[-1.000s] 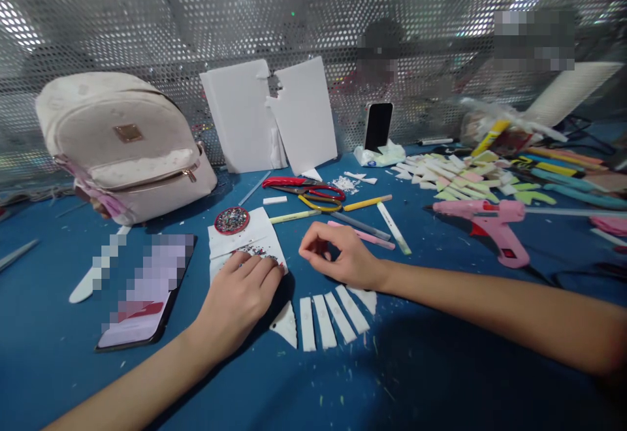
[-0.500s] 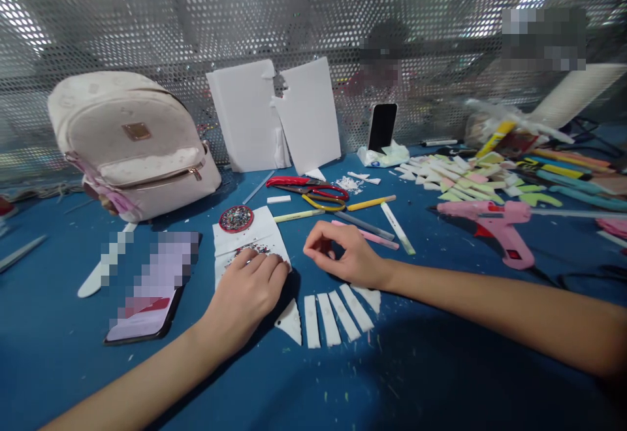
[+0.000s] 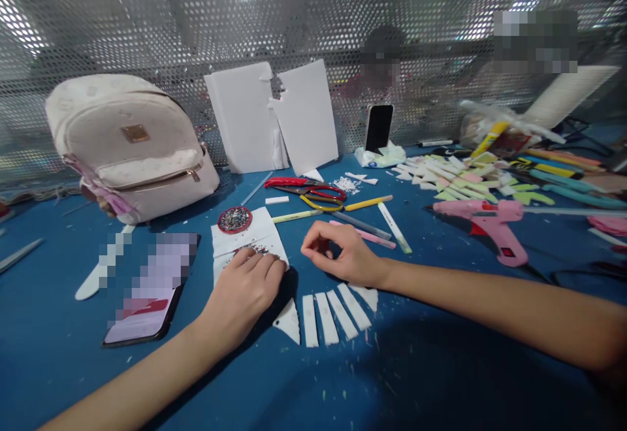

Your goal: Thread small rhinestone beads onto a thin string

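My left hand rests over the lower right part of a white sheet, its fingers curled down and their tips hidden. Small loose dark and red sequins or beads lie just beyond its knuckles. Farther up the sheet sits a round red-rimmed dish full of multicoloured bits. To the right, my right hand is closed in a pinch above the blue table, and whatever is in it is too small or hidden. Below both hands lie several white strips in a fan, with a pointed white piece at the left end.
A lit phone and a white backpack are at left. Red-handled scissors and several markers lie beyond my hands. At right are a pink glue gun and cut foam pieces. A second phone stands behind.
The whole view has shifted very slightly. Both hands keep the same pose and place among the things on the table.
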### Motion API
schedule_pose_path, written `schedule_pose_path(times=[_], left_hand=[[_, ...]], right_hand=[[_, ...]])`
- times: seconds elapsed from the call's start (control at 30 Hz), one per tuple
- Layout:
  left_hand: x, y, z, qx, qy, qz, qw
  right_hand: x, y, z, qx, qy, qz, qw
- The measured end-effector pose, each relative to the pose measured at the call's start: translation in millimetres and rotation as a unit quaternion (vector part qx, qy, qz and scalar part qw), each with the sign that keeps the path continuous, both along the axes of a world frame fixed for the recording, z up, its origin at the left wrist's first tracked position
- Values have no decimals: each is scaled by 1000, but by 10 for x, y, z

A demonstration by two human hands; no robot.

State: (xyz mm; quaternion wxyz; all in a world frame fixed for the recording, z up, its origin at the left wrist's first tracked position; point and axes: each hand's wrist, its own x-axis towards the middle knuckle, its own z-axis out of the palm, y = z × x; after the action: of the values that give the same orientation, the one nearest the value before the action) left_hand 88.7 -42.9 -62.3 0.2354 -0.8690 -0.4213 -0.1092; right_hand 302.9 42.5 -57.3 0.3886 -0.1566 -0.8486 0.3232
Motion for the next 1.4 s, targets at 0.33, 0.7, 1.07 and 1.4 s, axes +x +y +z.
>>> schedule_pose_path(times=[0.33,0.7,1.07,1.4], left_hand=[[-30,-12,52,-20,-173,-72,982],[8,-28,37,-249,-535,60,805],[10,-13,55,-255,-548,44,796],[7,9,60,-229,-536,49,811]], right_hand=[[0,-3,10,-5,11,-5,1000],[18,-3,19,-8,38,-11,999],[5,-8,19,8,25,7,1000],[7,-9,19,12,10,8,1000]])
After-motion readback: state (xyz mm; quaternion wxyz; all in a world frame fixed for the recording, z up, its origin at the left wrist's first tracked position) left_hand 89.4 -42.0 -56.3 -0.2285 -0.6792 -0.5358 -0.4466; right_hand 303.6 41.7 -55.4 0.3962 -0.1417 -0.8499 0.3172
